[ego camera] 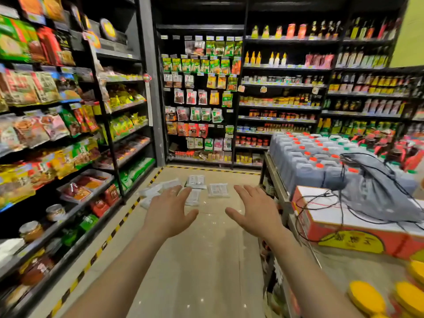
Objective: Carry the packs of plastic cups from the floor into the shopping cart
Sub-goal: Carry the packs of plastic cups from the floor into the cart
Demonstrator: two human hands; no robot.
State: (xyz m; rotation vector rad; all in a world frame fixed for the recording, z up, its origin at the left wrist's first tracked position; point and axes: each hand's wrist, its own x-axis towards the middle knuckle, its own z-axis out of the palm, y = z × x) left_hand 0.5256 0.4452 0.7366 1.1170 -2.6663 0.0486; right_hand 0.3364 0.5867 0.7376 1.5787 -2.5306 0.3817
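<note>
Several white packs of plastic cups lie scattered on the beige floor at the far end of the aisle: one (218,190) on the right, one (196,181) further back, others (158,188) to the left. My left hand (169,211) and my right hand (254,212) are stretched out in front of me, fingers spread, palms down, holding nothing. Both hands are well short of the packs. My left fingers hide part of a pack (193,198). No shopping cart is in view.
Stocked shelves (68,134) line the left side, with a yellow-black floor stripe (110,235) along them. More shelves (275,106) close the aisle's far end. On the right stands a display table (277,191) with jugs (305,161), a red carton (344,228) and a grey bag (376,193).
</note>
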